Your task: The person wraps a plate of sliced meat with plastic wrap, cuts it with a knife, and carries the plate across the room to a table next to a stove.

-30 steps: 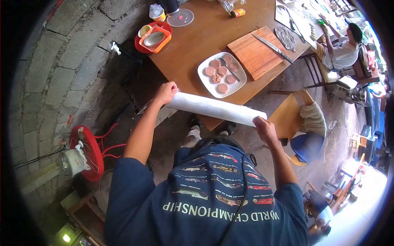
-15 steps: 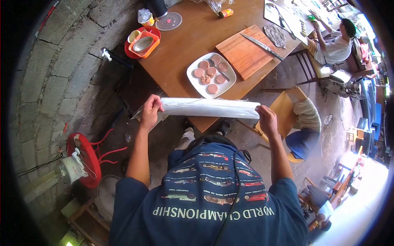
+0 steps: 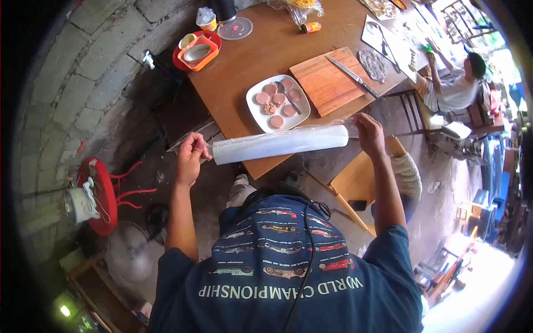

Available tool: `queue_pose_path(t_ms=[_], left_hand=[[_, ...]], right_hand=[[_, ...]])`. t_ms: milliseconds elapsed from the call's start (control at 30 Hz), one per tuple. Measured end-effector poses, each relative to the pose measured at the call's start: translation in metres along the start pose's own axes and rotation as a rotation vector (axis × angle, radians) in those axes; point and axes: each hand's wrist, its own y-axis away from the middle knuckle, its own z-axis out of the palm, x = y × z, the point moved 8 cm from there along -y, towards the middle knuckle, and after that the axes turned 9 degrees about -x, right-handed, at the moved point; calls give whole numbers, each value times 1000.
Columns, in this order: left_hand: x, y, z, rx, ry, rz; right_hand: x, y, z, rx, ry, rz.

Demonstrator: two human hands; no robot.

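A roll of clear plastic wrap (image 3: 280, 145) hangs almost level in front of me, over the table's near corner. My left hand (image 3: 192, 157) is closed in a pinch at its left end. On the other side my right hand (image 3: 369, 133) is closed on loose film just beyond the right end, slightly higher than my left. Just past the roll stands a white square plate (image 3: 255, 114) with several round pink meat slices (image 3: 276, 121), a small mashed heap (image 3: 270, 108) and a spoon (image 3: 291, 101).
A wooden cutting board (image 3: 327, 83) with a knife (image 3: 352, 76) lies right of the plate. Red and orange containers (image 3: 198, 51) sit at the table's left edge. A wooden chair (image 3: 355, 177) stands at right. Farther right, another person (image 3: 458, 83) sits working.
The roll has tilted, its left end dropping and its right end rising. My right hand has moved up and away from the roll's end, with film stretched there. My left hand is lower.
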Motion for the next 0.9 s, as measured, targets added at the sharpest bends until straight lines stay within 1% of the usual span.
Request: queue_pose_path(t_ms=[133,167,233,333,367,433,500,667,733,767,800,867,900], left_hand=[[13,25,15,65,-33,-20],[17,29,18,83,-27,-24],[30,36,28,69,-49,26],[42,42,39,41,-3,3],[42,41,41,-6,1,-24],[45,35,37,-9,14,-19],[43,26,26,29,94,-44],[48,-3,9,-3,167,2],[54,-14,-1,48,144,59],[55,-19,-3,100,174,66],[52,-25,-3,102,179,68],[46,-35,-12,242,-15,102],[41,-40,-10,296,-61,122]], right_hand=[[4,-20,-11,-25,-16,-76],[4,-24,-14,-48,-13,-56],[7,-35,-20,-70,5,-96],[-9,-46,-31,-51,59,-146],[-7,-50,-35,-40,73,-111],[1,-58,-41,-29,104,-25],[1,-65,-40,-1,107,6],[-10,-88,-42,-5,148,42],[-10,-100,-39,-53,147,107],[-11,-104,-37,-58,151,108],[-11,-107,-35,-54,154,99],[-10,-115,-36,-56,161,82],[-7,-117,-37,-69,143,80]])
